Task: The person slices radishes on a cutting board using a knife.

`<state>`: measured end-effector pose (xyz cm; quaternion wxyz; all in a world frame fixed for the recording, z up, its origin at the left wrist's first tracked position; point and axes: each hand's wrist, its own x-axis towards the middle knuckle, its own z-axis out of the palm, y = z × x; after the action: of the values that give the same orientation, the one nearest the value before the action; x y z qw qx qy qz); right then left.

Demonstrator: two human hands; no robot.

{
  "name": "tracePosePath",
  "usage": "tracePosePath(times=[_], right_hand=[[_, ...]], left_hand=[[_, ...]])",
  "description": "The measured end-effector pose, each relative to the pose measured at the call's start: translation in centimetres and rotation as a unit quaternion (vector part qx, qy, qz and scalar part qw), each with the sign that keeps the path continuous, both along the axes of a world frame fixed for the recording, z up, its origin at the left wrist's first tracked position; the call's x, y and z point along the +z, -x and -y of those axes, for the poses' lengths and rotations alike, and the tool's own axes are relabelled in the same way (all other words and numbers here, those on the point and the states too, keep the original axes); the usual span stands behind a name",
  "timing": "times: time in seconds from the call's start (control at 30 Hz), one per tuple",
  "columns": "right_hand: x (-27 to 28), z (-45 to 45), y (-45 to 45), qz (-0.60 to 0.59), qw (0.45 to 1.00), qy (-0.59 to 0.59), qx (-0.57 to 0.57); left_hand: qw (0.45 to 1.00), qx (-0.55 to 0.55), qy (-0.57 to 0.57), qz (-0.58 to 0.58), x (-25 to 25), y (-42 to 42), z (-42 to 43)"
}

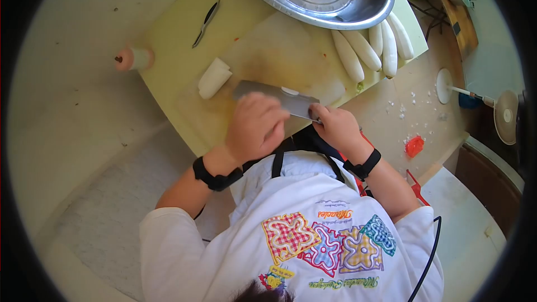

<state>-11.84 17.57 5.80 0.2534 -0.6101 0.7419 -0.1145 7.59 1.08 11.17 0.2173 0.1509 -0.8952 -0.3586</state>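
Note:
My right hand (338, 127) is closed around the handle end of a cleaver (299, 104), whose wide blade points left over the near edge of the cutting board (274, 45). A thin white slice (289, 91) lies on the blade. Close by the blade's left part is my left hand (257, 124), slightly blurred, its fingers loosely bent and apart with nothing visible in them. Just beyond, on the board, rests a cut piece of peeled white radish (215, 78) with flat faces.
Several whole peeled white radishes (363, 50) lie at the table's right, beside a large steel basin (330, 19) holding some slices. A peeler (206, 23) lies at the far left. A pink cylindrical container (134, 58) stands past the left edge; a fan (506, 114) is at right.

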Motion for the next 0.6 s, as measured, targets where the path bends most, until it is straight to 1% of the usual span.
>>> tracePosePath(times=[0.03,0.07,0.1,0.13,0.17,0.23,0.37,0.43,0.6], right_hand=[[-0.1,0.0,0.0,0.001,1.0,0.011,-0.004],[0.2,0.0,0.0,0.002,1.0,0.015,-0.004],[0.6,0.0,-0.1,0.006,1.0,0.007,-0.01],[0.9,0.0,-0.2,0.009,1.0,-0.001,-0.016],[1.0,0.0,-0.2,0.009,1.0,0.001,-0.017],[1.0,-0.2,-0.2,0.004,1.0,0.008,-0.013],[0.8,-0.4,-0.1,0.0,0.999,0.03,-0.011],[1.1,-0.3,-0.1,-0.001,1.0,0.004,-0.019],[0.7,-0.5,0.1,0.002,0.999,0.028,-0.025]], left_hand=[[0.997,0.024,0.033,0.069,0.5,1.1,0.8],[0.997,0.025,0.036,0.07,0.0,1.7,1.3],[0.984,-0.017,0.047,0.173,-0.9,2.3,1.6],[0.959,-0.059,0.057,0.273,-1.8,2.8,1.9],[0.958,-0.059,0.06,0.273,-2.6,3.3,1.9],[0.936,-0.086,0.05,0.338,-3.8,4.3,1.9],[0.918,-0.099,0.056,0.379,-4.9,5.5,2.9],[0.905,-0.103,0.019,0.413,-5.7,5.9,3.2],[0.902,-0.075,0.037,0.424,-7.4,6.1,3.5]])
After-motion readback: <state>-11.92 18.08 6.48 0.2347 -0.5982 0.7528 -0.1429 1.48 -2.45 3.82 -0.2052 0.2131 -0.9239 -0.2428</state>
